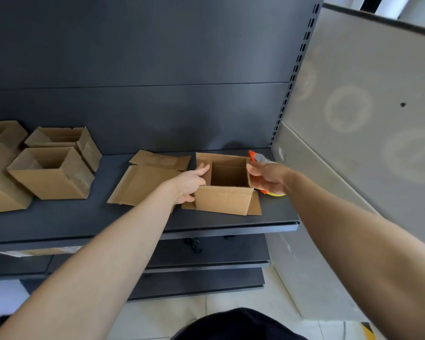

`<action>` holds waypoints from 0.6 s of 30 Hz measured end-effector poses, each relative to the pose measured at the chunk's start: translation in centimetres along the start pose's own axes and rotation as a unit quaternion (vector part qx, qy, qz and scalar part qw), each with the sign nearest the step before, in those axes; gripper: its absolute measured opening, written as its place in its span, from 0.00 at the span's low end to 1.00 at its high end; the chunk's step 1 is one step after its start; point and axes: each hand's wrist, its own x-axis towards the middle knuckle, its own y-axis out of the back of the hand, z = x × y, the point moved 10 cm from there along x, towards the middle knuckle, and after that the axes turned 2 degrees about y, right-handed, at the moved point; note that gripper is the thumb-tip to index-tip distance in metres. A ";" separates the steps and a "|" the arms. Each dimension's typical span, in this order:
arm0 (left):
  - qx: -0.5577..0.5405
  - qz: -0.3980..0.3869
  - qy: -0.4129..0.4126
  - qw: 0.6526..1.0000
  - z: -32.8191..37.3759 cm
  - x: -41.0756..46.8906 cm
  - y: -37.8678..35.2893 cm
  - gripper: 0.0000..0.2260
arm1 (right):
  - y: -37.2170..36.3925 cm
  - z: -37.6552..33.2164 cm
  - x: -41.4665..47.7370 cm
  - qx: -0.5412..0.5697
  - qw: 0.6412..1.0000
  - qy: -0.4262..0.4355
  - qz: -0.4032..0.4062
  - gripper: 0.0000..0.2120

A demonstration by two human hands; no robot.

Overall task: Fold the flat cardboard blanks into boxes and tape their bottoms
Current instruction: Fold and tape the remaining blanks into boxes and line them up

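An opened-up cardboard box stands on the dark shelf with its top open and its flaps spread. My left hand holds its left wall, thumb on the rim. On the right wall, my right hand grips the rim with its fingers curled over it. Flat cardboard blanks lie just left of the box, under my left wrist. An orange tape dispenser with a yellow roll sits behind my right hand, mostly hidden.
Several folded boxes stand at the shelf's left end. The shelf's dark back panel rises behind everything, and a perforated upright and grey wall close off the right side. Lower shelves show below the front edge.
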 end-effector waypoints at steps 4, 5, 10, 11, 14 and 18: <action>-0.011 -0.008 -0.006 1.000 -0.2 0.2 0.0 0.27 | 1.4 0.5 1.3 -0.159 0.984 -0.006 0.081 0.22; -0.014 -0.013 -0.011 1.000 -0.2 0.2 0.1 0.26 | 1.7 0.6 1.7 -0.172 0.980 -0.003 0.096 0.24; 0.011 -0.076 0.004 0.997 -0.9 0.6 -0.5 0.34 | 2.0 0.3 2.4 -0.221 0.965 -0.003 0.141 0.23; 0.019 -0.084 0.002 0.996 -0.8 0.6 -0.7 0.35 | 1.8 0.1 2.4 -0.238 0.961 -0.003 0.142 0.22; 0.022 -0.103 -0.009 0.994 -0.7 0.7 -0.9 0.34 | 1.9 0.1 2.2 -0.206 0.968 0.001 0.142 0.20; 0.017 -0.095 -0.012 0.995 -1.0 1.1 -0.5 0.32 | 1.7 0.0 1.6 -0.164 0.980 0.016 0.108 0.17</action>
